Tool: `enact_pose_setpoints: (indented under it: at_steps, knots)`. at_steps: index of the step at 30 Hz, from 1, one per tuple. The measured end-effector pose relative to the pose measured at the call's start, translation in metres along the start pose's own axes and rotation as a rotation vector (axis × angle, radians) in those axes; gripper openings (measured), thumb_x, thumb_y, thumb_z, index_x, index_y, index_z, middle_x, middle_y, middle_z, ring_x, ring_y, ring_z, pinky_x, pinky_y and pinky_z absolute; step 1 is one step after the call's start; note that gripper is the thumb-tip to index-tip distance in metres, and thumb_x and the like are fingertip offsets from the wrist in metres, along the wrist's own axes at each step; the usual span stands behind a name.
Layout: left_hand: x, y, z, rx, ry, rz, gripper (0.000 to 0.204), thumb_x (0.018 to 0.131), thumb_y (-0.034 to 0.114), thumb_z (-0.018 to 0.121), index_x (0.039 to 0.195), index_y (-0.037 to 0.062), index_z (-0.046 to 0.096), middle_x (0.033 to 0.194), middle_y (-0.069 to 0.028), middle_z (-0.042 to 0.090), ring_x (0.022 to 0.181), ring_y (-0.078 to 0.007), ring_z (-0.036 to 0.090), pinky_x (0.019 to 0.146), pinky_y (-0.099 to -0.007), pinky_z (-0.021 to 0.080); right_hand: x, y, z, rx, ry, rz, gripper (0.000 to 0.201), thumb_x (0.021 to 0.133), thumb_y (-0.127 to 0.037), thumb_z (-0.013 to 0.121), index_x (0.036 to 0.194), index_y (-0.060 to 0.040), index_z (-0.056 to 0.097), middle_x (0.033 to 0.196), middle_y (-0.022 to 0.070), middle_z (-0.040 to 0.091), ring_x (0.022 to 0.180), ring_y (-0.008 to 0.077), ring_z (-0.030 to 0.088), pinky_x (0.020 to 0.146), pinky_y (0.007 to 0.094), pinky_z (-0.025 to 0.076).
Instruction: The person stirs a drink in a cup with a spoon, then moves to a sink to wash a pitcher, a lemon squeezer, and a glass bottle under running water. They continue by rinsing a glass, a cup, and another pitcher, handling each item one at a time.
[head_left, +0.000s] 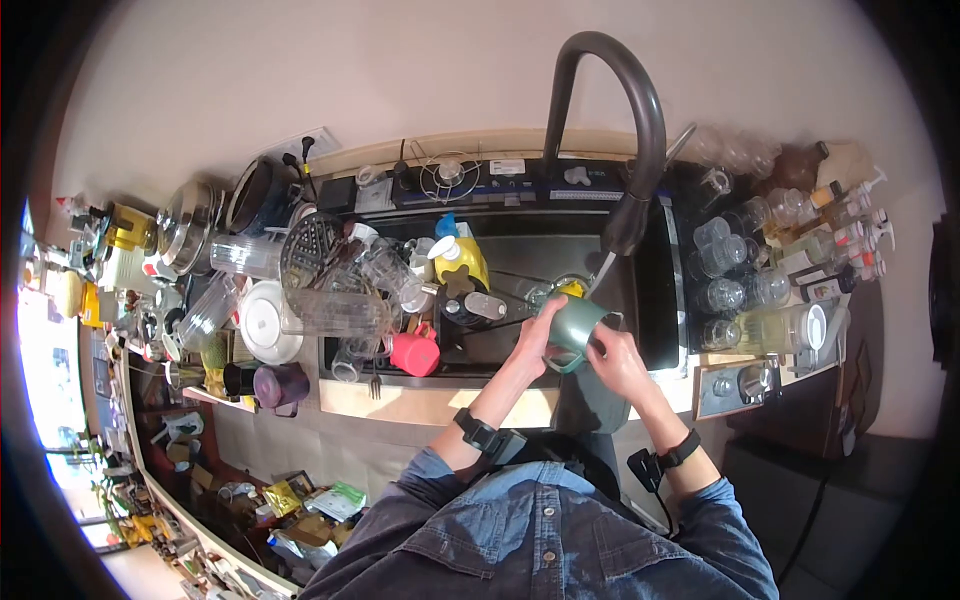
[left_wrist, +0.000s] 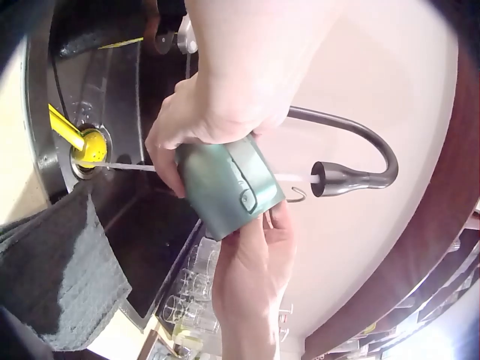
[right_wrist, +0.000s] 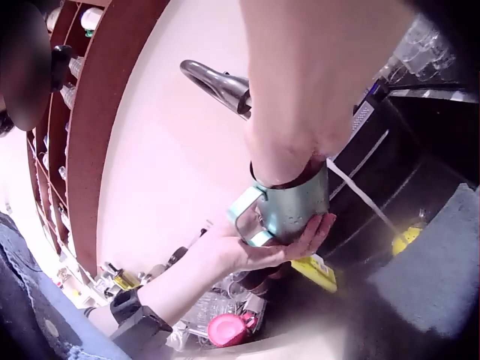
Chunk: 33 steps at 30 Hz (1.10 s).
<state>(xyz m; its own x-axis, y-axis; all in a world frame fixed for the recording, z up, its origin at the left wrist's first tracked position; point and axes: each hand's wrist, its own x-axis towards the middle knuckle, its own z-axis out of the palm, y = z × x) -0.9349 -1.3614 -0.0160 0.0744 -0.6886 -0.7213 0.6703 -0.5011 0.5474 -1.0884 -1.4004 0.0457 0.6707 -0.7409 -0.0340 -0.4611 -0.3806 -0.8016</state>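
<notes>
A green metal mug [head_left: 578, 326] is tilted over the sink, its handle toward the body. My left hand [head_left: 537, 342] grips it around the closed end, fingers curved along the wall in the right wrist view. My right hand [head_left: 620, 362] reaches in through the rim; the mug [right_wrist: 296, 208] hides its fingers. In the left wrist view, my left hand [left_wrist: 217, 112] is above the mug [left_wrist: 229, 184] and my right hand [left_wrist: 251, 274] below. A thin stream of water runs from the dark faucet [head_left: 628, 222] beside the mug.
A yellow object [left_wrist: 93, 146] lies at the sink drain. A grey cloth [left_wrist: 64, 274] hangs over the sink's front edge. Left of the basin [head_left: 648, 300] stand piled dishes, a pink cup [head_left: 415, 352] and a yellow bottle [head_left: 462, 262]; glasses [head_left: 722, 292] stand right.
</notes>
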Motion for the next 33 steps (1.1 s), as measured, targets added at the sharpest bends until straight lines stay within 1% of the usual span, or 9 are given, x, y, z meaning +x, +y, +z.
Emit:
enact_pose_setpoints:
  at_steps: [3, 5, 9, 18, 22, 26, 27, 31, 33]
  knots:
    - [-0.003, -0.002, 0.0, 0.064, 0.017, 0.028, 0.056, 0.076, 0.05, 0.066, 0.108, 0.0048, 0.058, 0.095, -0.0058, 0.061, 0.079, -0.0159, 0.062, 0.061, -0.0305, 0.054, -0.001, 0.015, 0.007, -0.297, -0.197, -0.016, 0.017, 0.072, 0.004, 0.05, 0.088, 0.007, 0.056, 0.084, 0.0266, 0.059, 0.082, 0.043, 0.058, 0.073, 0.0477, 0.047]
    - [-0.007, -0.003, 0.006, 0.127, 0.048, 0.067, 0.06, 0.075, 0.05, 0.066, 0.111, 0.003, 0.056, 0.099, -0.0072, 0.06, 0.083, -0.0173, 0.062, 0.065, -0.0322, 0.055, 0.002, 0.059, 0.024, -0.265, -0.199, -0.156, 0.02, 0.071, 0.005, 0.049, 0.089, 0.006, 0.056, 0.087, 0.0262, 0.06, 0.085, 0.0433, 0.057, 0.076, 0.0478, 0.047]
    - [-0.005, -0.001, 0.006, 0.11, 0.045, 0.044, 0.062, 0.072, 0.046, 0.07, 0.113, 0.0002, 0.057, 0.106, -0.0115, 0.06, 0.094, -0.0218, 0.061, 0.07, -0.0389, 0.055, 0.011, 0.066, 0.025, -0.257, -0.215, -0.326, 0.03, 0.07, 0.006, 0.05, 0.1, 0.0042, 0.057, 0.1, 0.0245, 0.06, 0.097, 0.0401, 0.056, 0.085, 0.0432, 0.046]
    - [-0.006, -0.002, -0.005, 0.162, -0.034, 0.067, 0.064, 0.077, 0.05, 0.064, 0.117, 0.0011, 0.053, 0.104, -0.0099, 0.06, 0.092, -0.0178, 0.061, 0.075, -0.0346, 0.054, 0.016, 0.039, 0.03, 0.549, -0.231, 0.376, 0.041, 0.083, -0.003, 0.051, 0.125, 0.0002, 0.049, 0.123, 0.0113, 0.056, 0.113, 0.0194, 0.051, 0.095, 0.0315, 0.04]
    - [-0.002, 0.003, -0.01, 0.007, -0.082, -0.039, 0.056, 0.077, 0.052, 0.063, 0.11, 0.0072, 0.056, 0.098, -0.0044, 0.06, 0.085, -0.0146, 0.061, 0.069, -0.0322, 0.053, 0.016, 0.035, 0.034, 0.07, -0.124, 0.114, 0.034, 0.075, 0.001, 0.049, 0.107, 0.0078, 0.054, 0.104, 0.0289, 0.059, 0.101, 0.0387, 0.058, 0.085, 0.0399, 0.046]
    - [0.005, -0.007, -0.008, 0.014, 0.001, -0.051, 0.05, 0.076, 0.049, 0.066, 0.104, 0.0082, 0.058, 0.096, -0.0033, 0.059, 0.083, -0.0134, 0.06, 0.069, -0.032, 0.053, 0.019, 0.053, 0.028, -0.178, -0.284, 0.135, 0.028, 0.072, 0.003, 0.048, 0.098, 0.008, 0.056, 0.093, 0.0288, 0.059, 0.095, 0.0443, 0.055, 0.079, 0.0436, 0.047]
    - [0.003, -0.007, -0.004, 0.063, 0.007, -0.03, 0.051, 0.076, 0.048, 0.067, 0.105, 0.007, 0.057, 0.096, -0.0042, 0.059, 0.084, -0.0139, 0.061, 0.071, -0.0326, 0.052, 0.022, 0.058, 0.023, -0.117, -0.26, -0.19, 0.029, 0.075, 0.002, 0.05, 0.103, 0.0032, 0.057, 0.1, 0.0244, 0.06, 0.098, 0.0404, 0.056, 0.081, 0.0393, 0.047]
    - [0.001, -0.008, -0.003, 0.236, 0.053, 0.092, 0.059, 0.075, 0.046, 0.068, 0.111, 0.0002, 0.057, 0.1, -0.0094, 0.062, 0.089, -0.017, 0.061, 0.075, -0.0351, 0.052, 0.013, 0.061, 0.029, 0.177, -0.275, -0.08, 0.036, 0.085, -0.007, 0.053, 0.121, -0.003, 0.051, 0.123, 0.0141, 0.054, 0.111, 0.026, 0.053, 0.093, 0.0318, 0.042]
    - [-0.004, -0.005, -0.004, 0.278, 0.021, 0.099, 0.065, 0.075, 0.047, 0.067, 0.116, -0.0027, 0.056, 0.104, -0.0115, 0.062, 0.094, -0.018, 0.061, 0.079, -0.0343, 0.051, 0.005, 0.046, 0.037, 0.585, -0.167, 0.308, 0.035, 0.089, -0.009, 0.05, 0.124, -0.0022, 0.049, 0.123, 0.0129, 0.054, 0.112, 0.0242, 0.052, 0.094, 0.0309, 0.042]
